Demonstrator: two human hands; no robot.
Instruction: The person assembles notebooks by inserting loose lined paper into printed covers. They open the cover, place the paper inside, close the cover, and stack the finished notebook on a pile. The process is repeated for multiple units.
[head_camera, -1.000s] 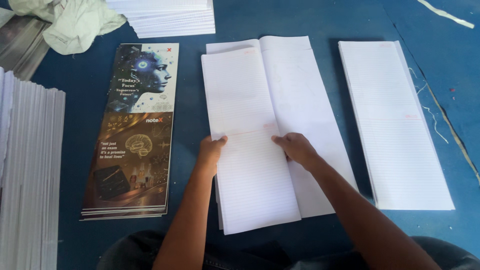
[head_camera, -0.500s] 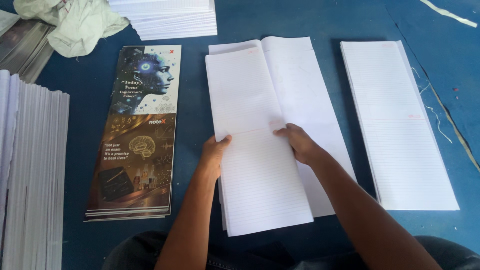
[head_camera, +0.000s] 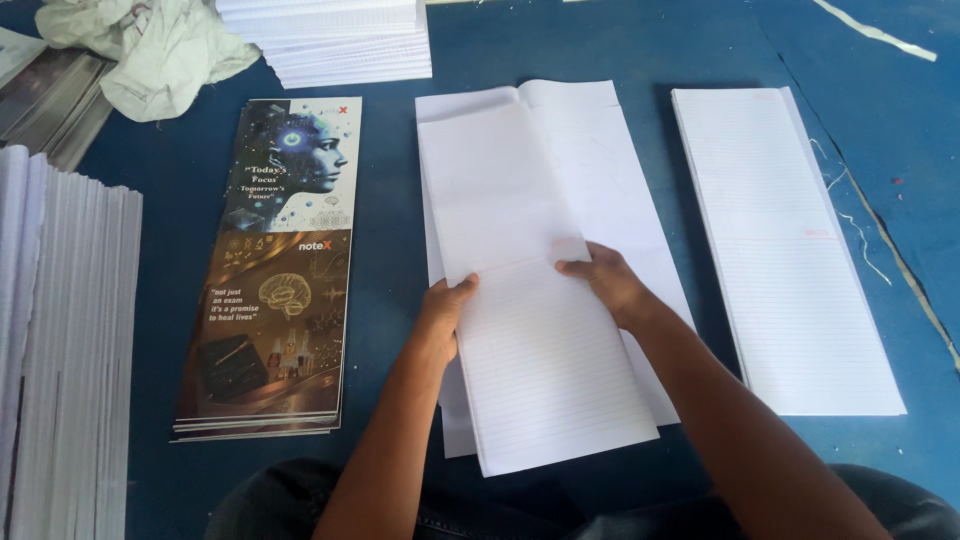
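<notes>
Resting on a blue table (head_camera: 600, 40), a batch of long ruled sheets (head_camera: 530, 300) lies in front of the person, slightly tilted over a second layer of white paper (head_camera: 610, 160) beneath it. The left hand (head_camera: 440, 320) grips the left edge of the top sheets near their middle, thumb on top and fingers curled under the edge. The right hand (head_camera: 610, 285) lies on the sheets just right of centre, fingers bent and pinching the paper at a small raised fold; how much paper sits between the fingers cannot be told. The two hands are near each other, on either side of the sheet's midline.

To the left, apart from the sheets, lies a stack of printed covers (head_camera: 275, 270), dark with a face and a brain drawing. A separate pile of ruled paper (head_camera: 790, 260) lies to the right. A tall paper stack (head_camera: 60, 340) stands at the far left, another stack (head_camera: 330, 40) at the top, beside a crumpled cloth (head_camera: 160, 50).
</notes>
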